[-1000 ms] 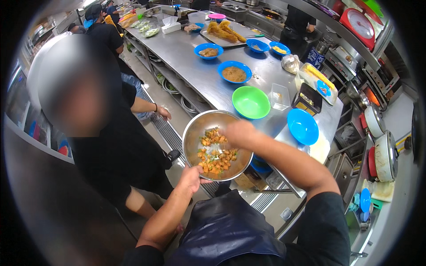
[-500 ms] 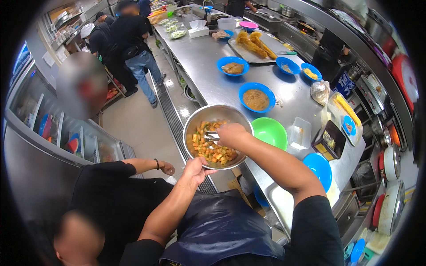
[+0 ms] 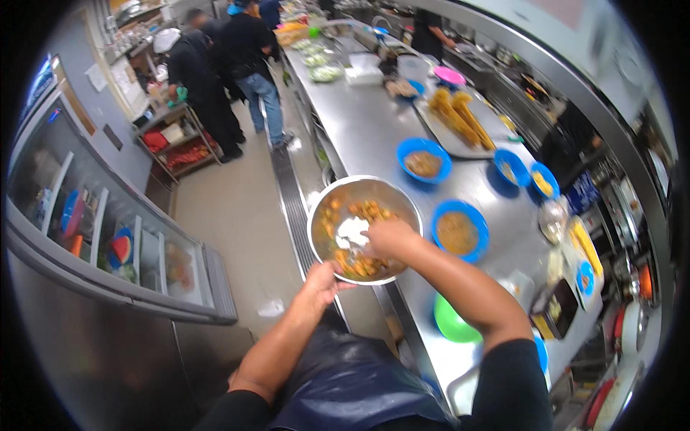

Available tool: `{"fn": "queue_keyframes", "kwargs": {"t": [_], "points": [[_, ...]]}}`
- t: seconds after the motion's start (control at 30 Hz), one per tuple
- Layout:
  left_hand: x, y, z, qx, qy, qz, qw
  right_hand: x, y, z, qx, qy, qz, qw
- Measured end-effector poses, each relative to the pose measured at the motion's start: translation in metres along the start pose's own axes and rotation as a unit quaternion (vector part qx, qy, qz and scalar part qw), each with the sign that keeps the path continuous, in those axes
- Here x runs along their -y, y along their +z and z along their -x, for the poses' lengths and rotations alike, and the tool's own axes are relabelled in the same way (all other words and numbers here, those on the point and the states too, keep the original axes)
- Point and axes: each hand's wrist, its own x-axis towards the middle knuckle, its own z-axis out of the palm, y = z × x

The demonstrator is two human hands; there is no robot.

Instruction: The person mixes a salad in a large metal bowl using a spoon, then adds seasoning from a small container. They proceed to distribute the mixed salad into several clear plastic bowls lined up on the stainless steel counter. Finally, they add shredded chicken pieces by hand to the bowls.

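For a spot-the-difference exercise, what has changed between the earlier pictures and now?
The steel bowl has shifted along the counter, away from the green bowl, to beside a blue bowl. The nearby co-worker's head and torso have gone from view. Unchanged: left hand on the rim, right hand inside.

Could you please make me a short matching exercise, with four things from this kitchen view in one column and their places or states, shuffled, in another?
Column 1
1. Left hand
2. Right hand
3. Steel mixing bowl
4. Green bowl

Column 2
A. On the metal counter, partly hidden by the person's own forearm
B. Holding the near edge of a vessel
C. Containing orange-brown chopped food
D. Reaching in over the chopped food

Right pairs: 1-B, 2-D, 3-C, 4-A
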Motion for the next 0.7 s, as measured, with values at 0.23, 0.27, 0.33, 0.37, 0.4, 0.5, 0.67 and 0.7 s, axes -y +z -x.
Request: {"fn": "queue_keyframes", "kwargs": {"t": [0.23,0.27,0.33,0.37,0.4,0.5,0.67,0.7], "points": [[-0.123,-0.032,-0.069,0.014,0.032,-0.022,0.999,-0.04,-0.125,-0.093,-0.024,0.048,0.09,0.995],[-0.14,-0.037,-0.079,0.019,0.03,-0.034,0.999,-0.05,-0.122,-0.117,-0.053,0.069,0.101,0.991],[-0.174,-0.037,-0.086,0.026,0.025,-0.048,0.998,-0.06,-0.126,-0.155,-0.048,0.116,0.117,0.985],[-0.19,-0.034,-0.09,0.006,0.023,-0.051,0.998,-0.067,-0.125,-0.163,0.003,0.13,0.083,0.988],[-0.207,-0.034,-0.092,-0.021,0.024,-0.047,0.998,-0.062,-0.132,-0.17,0.055,0.133,0.051,0.988],[-0.244,-0.028,-0.136,-0.026,0.013,-0.017,0.999,-0.081,-0.117,-0.206,0.195,0.106,-0.023,0.975],[-0.281,-0.027,-0.205,0.028,-0.02,-0.036,0.999,-0.08,-0.127,-0.288,0.115,0.123,-0.081,0.982],[-0.289,-0.03,-0.215,0.029,-0.031,-0.041,0.998,-0.085,-0.126,-0.3,0.097,0.119,-0.097,0.983]]}}
